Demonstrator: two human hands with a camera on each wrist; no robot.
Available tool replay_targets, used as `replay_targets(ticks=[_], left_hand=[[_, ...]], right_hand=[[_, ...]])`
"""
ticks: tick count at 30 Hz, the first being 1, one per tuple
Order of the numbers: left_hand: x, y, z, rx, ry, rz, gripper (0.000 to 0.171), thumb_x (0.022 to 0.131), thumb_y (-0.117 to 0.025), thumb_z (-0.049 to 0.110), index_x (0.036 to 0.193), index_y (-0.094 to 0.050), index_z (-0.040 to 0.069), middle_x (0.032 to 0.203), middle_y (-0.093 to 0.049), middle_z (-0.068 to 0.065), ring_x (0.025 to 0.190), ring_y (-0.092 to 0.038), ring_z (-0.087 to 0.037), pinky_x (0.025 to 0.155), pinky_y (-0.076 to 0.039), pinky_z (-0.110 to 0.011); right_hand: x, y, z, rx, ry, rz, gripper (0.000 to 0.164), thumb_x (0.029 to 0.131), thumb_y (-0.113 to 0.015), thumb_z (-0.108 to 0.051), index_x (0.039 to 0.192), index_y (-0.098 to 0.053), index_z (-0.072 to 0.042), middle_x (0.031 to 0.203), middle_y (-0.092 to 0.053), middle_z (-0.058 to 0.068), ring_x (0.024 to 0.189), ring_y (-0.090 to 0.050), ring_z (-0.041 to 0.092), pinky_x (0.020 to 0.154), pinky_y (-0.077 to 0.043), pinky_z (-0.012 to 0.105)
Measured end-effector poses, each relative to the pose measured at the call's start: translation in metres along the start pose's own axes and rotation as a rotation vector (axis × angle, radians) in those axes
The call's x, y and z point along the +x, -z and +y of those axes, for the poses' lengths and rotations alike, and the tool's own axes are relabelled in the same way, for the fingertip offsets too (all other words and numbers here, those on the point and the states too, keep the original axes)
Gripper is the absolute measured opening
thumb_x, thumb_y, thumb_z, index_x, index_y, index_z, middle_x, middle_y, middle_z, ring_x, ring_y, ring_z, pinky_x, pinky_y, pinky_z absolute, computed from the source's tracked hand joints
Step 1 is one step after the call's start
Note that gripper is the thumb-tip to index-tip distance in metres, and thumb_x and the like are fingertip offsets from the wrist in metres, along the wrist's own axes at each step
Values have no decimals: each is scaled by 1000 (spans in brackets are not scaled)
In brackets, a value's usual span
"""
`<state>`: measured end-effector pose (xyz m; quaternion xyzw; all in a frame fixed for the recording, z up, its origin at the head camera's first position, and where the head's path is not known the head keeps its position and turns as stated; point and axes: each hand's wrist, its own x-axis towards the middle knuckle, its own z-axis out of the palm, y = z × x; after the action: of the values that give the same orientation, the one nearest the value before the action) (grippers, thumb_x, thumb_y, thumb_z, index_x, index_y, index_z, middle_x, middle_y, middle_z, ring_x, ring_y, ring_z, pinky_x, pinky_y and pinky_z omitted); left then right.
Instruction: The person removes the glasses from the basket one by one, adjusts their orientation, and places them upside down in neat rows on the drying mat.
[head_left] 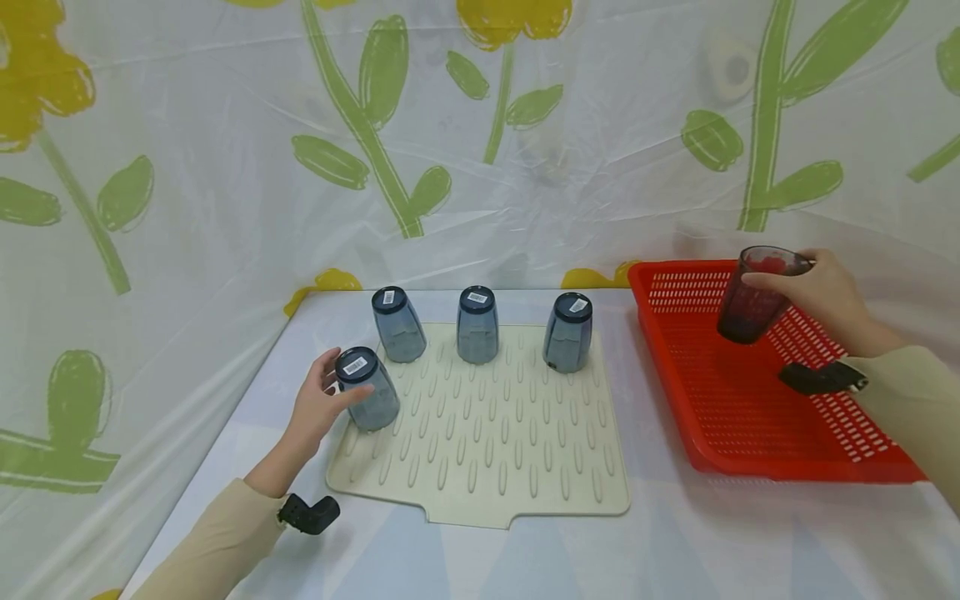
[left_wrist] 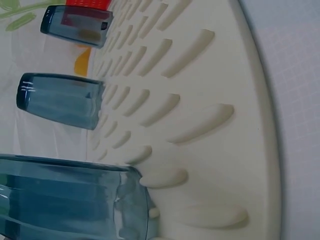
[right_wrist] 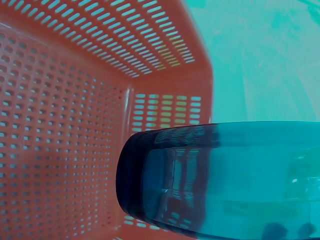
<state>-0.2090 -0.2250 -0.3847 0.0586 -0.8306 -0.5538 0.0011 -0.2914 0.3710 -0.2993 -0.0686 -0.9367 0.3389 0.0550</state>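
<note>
My left hand [head_left: 318, 404] is around an upside-down blue glass [head_left: 372, 396] at the left edge of the cream drying mat [head_left: 480, 492], thumb across its front and fingers behind. Its rim stands at the mat's ridges in the left wrist view. Three more upturned blue glasses form a row along the back of the mat: a left one [head_left: 401, 329], a middle one [head_left: 477, 329] and a right one [head_left: 567, 337]. Over the red basket [head_left: 675, 408], my right hand [head_left: 832, 296] grips another glass [head_left: 750, 304], mouth up and slightly tilted. Its dark base faces the basket in the right wrist view.
The basket stands on the table right of the mat, its slotted walls rising around a perforated floor. Behind the table hangs a white sheet [head_left: 600, 183] with yellow flowers and green leaves. A pale patterned cloth [head_left: 570, 567] covers the tabletop.
</note>
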Motion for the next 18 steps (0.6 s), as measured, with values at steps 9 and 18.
replay_targets(ticks=[9,18], left_hand=[[0,1,2,13,-18,0,85,82,-66,16,146,-11,6,149,-19,-20,135,-21,-36,111,-16,-46],[-1,4,9,27,-55,17,83,82,-66,16,146,-14,5,148,-22,-19,135,-21,-35,110,-17,-46]], right_hand=[[-10,5,-4,15,21,-33,91,84,-56,-51,134,-18,14,121,-35,35,102,-36,44,62,-37,27],[-20,10,-13,41,41,-64,87,85,-57,-46,135,-17,12,122,-35,32,99,-36,38,56,-39,20]])
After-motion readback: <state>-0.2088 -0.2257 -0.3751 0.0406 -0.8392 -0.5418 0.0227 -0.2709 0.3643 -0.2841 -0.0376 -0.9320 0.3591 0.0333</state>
